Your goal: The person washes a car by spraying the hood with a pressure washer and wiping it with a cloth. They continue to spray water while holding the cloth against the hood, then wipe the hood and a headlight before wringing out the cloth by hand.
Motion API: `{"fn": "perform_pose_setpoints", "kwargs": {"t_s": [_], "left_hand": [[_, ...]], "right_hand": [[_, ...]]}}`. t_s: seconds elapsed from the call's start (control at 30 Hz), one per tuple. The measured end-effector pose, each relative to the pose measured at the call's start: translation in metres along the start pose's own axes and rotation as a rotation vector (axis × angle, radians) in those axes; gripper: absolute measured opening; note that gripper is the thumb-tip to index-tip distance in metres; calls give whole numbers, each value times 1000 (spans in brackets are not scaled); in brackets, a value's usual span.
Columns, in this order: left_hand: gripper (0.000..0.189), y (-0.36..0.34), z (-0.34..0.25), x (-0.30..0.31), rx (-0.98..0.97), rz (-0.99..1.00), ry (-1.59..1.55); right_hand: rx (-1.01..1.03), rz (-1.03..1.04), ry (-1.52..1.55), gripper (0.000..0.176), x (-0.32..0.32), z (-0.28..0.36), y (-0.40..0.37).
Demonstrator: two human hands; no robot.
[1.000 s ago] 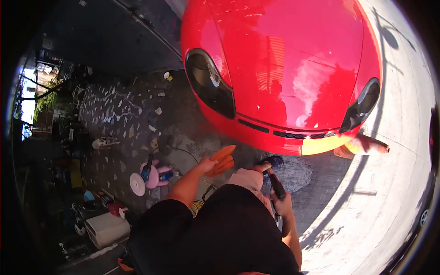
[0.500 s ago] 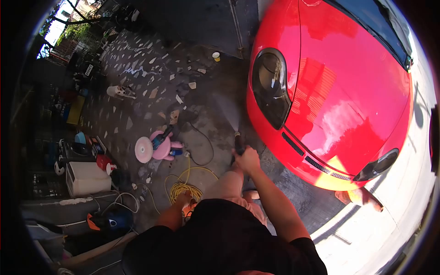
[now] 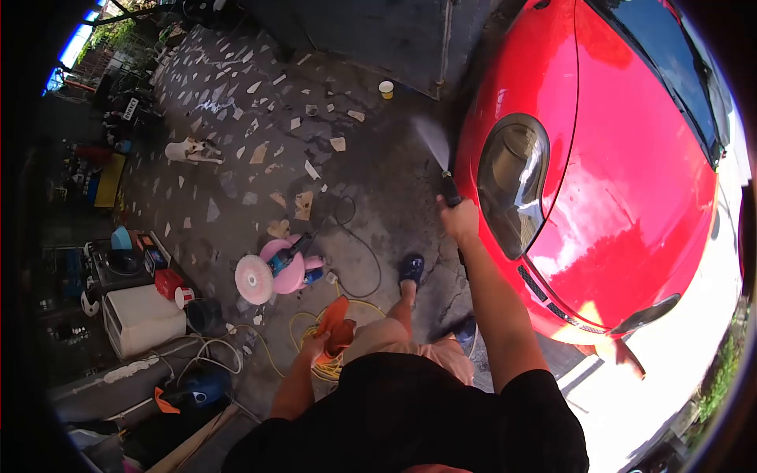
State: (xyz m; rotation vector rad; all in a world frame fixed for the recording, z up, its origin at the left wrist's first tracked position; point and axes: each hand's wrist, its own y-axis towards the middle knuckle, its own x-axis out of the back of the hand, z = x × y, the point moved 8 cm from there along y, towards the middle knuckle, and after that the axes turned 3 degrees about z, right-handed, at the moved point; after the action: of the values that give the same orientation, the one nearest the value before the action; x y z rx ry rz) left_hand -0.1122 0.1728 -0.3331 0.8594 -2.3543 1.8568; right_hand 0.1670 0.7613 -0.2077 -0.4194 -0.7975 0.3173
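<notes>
My right hand (image 3: 461,221) is stretched forward, closed around a black spray gun (image 3: 449,188). A fan of water leaves its tip, pointing ahead and slightly left. Just right of that hand stands a red car (image 3: 623,205), its dark headlight (image 3: 514,185) close to my forearm. Low on my left side, my left hand (image 3: 317,347) is closed on an orange cloth (image 3: 337,322), which hangs beside my leg. Under the cloth lies a coiled yellow cord (image 3: 303,325). The fingers of my left hand are partly hidden.
A pink stool (image 3: 290,274) carries a blue-and-black polisher with a round white pad (image 3: 253,280). A dog (image 3: 192,150) lies on the stone-chip floor. Farther off are a cup (image 3: 385,89) and a dark gate (image 3: 371,39). A whitish box (image 3: 142,319) stands left; a blue machine (image 3: 203,386) sits nearby.
My right hand and the spraying gun have moved forward and right, along the car's side. My left hand has come forward, bringing the orange cloth into fuller view. My feet have stepped.
</notes>
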Motion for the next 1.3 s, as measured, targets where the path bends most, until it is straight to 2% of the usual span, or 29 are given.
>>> {"fn": "perform_pose_setpoints", "kwargs": {"t_s": [0.07,0.17,0.27,0.43,0.53,0.67,0.77,0.87,0.97,1.03,1.07,1.17,1.27,1.3], "left_hand": [[56,3,-21,8,-23,18,10],[56,4,-46,16,-87,-56,28],[54,49,-17,20,-76,-56,58],[53,54,-17,13,-87,35,115],[54,52,-25,13,-87,37,129],[57,29,-51,11,-158,70,143],[64,38,-50,8,-247,203,266],[64,36,-50,12,-242,143,413],[59,30,-49,22,-66,73,504],[56,47,-32,28,-71,24,446],[55,53,-26,30,-73,0,414],[54,25,-61,27,-133,-49,473],[55,35,-57,21,-223,-57,527],[55,37,-53,20,-170,-41,533]], "right_hand": [[-13,-26,10,62,-1,13,15],[-54,-10,-18,63,-4,25,30],[-103,59,-67,64,-28,19,35],[-84,240,-96,67,-83,14,7],[-78,230,-89,68,-90,17,1],[-62,81,24,65,-77,12,35],[-51,-6,121,62,-46,25,44],[-30,-74,140,59,-30,31,56],[-31,-105,152,59,-24,31,70],[-28,-101,159,59,-23,33,74],[-47,-77,143,59,-24,35,71],[-74,18,85,61,-38,47,52],[-53,171,-9,66,-98,41,30],[-40,230,-54,68,-118,42,20]]}}
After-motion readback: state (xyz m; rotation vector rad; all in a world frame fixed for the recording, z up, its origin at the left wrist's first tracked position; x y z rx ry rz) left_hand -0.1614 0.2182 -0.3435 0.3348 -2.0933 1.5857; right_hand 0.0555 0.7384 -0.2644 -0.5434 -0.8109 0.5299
